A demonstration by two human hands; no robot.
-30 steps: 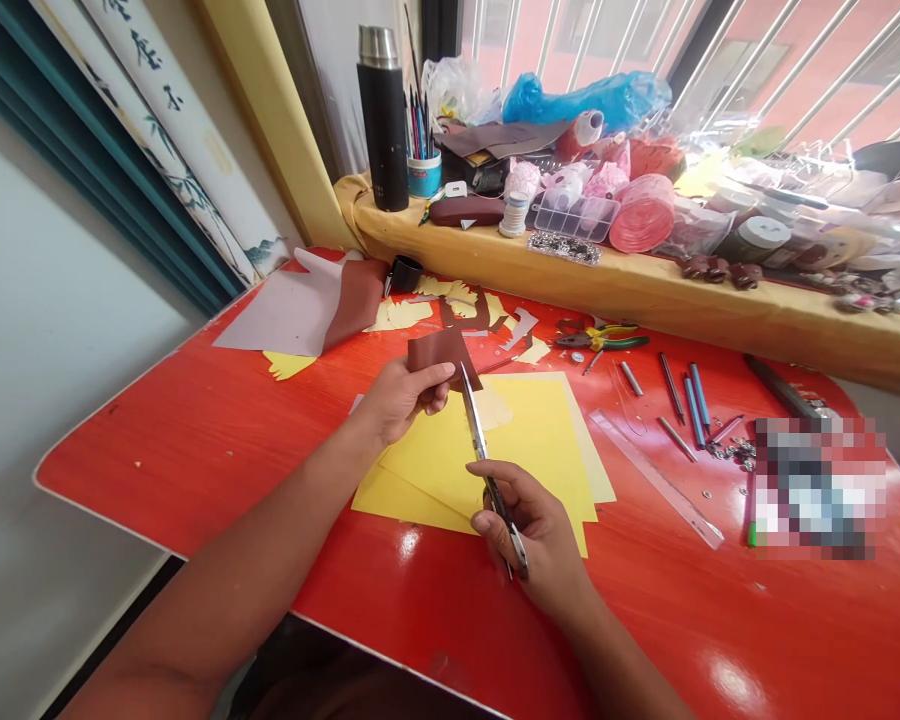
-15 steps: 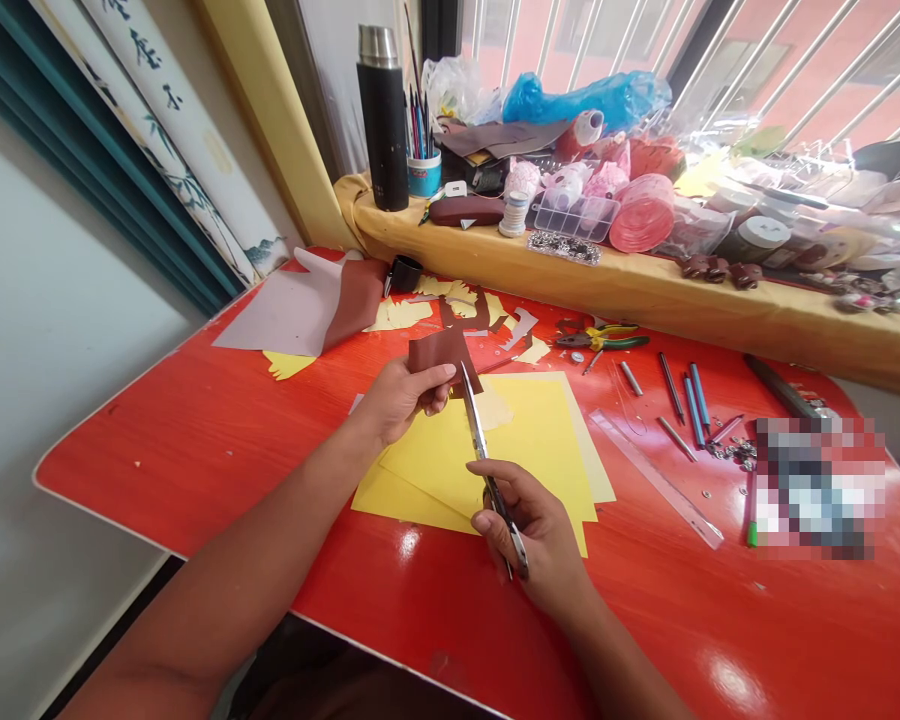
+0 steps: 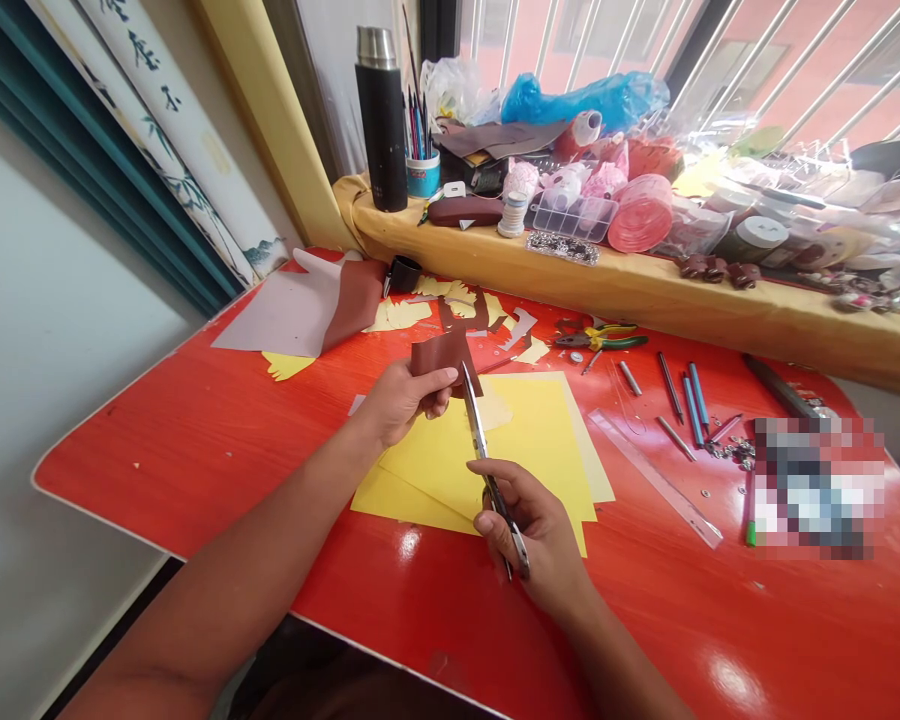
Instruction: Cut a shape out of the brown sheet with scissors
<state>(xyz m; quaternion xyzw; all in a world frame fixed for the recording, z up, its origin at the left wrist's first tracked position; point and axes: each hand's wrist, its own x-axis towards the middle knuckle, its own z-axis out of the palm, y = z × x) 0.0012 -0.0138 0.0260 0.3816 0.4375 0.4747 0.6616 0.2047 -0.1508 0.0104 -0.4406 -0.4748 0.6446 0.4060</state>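
Left hand (image 3: 418,396), closed in a pinch, holds a brown leather-like piece (image 3: 439,352); right hand (image 3: 538,532) curls round scissors (image 3: 477,425), blades at the piece, above yellow sheets (image 3: 544,445) toward the red surface's (image 3: 195,430) front edge

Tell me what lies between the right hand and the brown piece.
In the head view, scissors span from the right hand to the brown piece, over yellow sheets.
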